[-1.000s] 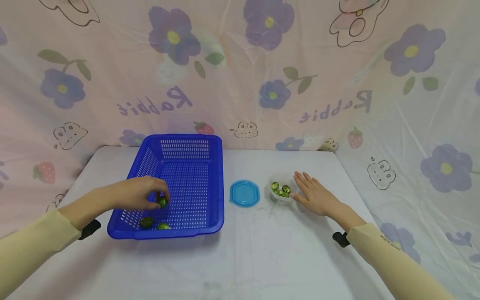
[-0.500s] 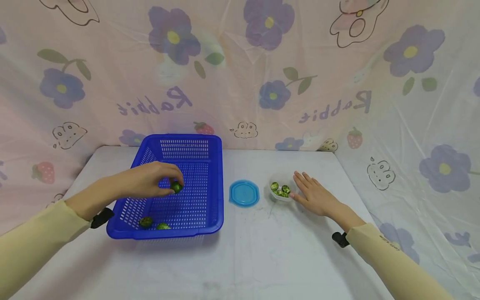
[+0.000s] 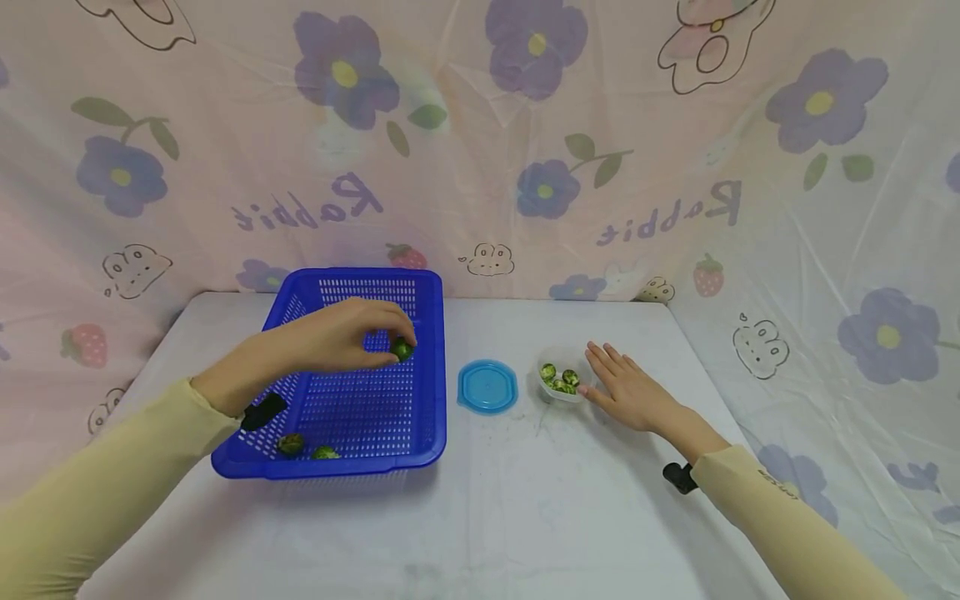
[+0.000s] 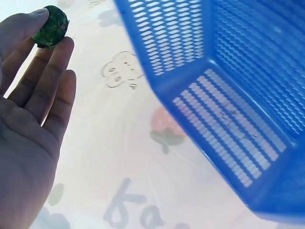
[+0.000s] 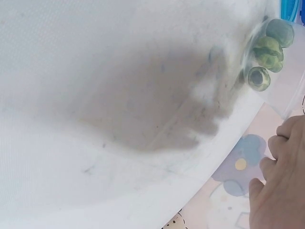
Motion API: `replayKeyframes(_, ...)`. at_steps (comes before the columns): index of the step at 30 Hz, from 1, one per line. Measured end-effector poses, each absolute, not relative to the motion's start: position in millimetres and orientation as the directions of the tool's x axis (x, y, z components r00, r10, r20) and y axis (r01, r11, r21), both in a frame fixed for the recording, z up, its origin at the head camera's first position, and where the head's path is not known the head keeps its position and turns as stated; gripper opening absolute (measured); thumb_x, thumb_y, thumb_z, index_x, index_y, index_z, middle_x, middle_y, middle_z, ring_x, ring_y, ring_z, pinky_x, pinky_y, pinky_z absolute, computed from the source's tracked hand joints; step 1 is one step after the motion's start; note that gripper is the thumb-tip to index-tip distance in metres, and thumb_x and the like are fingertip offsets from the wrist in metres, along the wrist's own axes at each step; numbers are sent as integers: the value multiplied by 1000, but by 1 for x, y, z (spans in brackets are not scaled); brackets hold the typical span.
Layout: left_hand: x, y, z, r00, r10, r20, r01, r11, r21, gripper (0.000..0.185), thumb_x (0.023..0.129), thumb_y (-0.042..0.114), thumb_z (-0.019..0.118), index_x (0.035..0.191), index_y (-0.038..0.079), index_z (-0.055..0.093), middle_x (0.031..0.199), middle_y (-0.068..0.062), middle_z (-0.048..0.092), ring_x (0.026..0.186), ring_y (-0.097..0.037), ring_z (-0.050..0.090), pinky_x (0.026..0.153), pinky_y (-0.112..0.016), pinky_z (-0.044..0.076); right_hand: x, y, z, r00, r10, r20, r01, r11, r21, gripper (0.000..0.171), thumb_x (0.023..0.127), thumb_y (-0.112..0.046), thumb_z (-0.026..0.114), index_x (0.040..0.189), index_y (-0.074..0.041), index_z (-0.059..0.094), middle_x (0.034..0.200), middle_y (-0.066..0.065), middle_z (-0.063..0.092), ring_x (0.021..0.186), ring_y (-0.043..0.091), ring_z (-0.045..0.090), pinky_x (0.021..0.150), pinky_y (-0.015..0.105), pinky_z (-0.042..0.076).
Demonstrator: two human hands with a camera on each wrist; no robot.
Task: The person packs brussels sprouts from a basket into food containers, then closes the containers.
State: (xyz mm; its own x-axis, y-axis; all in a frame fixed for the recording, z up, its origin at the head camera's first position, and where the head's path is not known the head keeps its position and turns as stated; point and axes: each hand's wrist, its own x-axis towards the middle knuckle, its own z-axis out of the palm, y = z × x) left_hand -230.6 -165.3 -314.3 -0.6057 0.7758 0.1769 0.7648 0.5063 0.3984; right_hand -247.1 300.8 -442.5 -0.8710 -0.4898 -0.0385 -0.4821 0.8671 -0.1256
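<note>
Over the right-hand part of the blue basket, toward its 2 o'clock corner, my left hand pinches a green sprout between thumb and fingertips, lifted clear of the basket floor. The left wrist view shows the sprout seated at the fingertips, the other fingers nearly straight.

Handling judgement: small, light, firm but leafy; the outer leaves could bruise or peel under a hard squeeze. Its round, waxy skin may roll out of a loose pinch. Best hold is across the widest part, pads on opposite sides.

Orientation: near-spherical, no clear long axis. I cannot tell which way the stem end faces.

Two more sprouts lie at the basket's 7 o'clock corner. My right hand rests flat on the tabletop, fingers spread and holding nothing, just at 3 o'clock of the clear cup, which holds several sprouts. A blue lid lies between basket and cup.
</note>
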Motion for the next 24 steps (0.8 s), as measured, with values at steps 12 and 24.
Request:
replayKeyframes(12,-255,-120,-312,-557,794,243,790,416,451,27,83,16,73,109,22,67,105,13,61,93,-2,58,85,-23,50,-245,300,-438,-873,-485,-58,-475,870,-132,76,98,-54,37,150,-3,17,157,14,13,144,37,8,113,56,12)
replayKeyframes(24,-278,-64,-314,-511,822,251,791,337,510,27,84,18,73,109,22,66,103,13,61,93,-4,59,78,-26,50,-245,300,-436,-872,-481,-86,-470,874,-124,77,97,-55,35,151,-4,15,158,13,10,144,35,6,113,56,12)
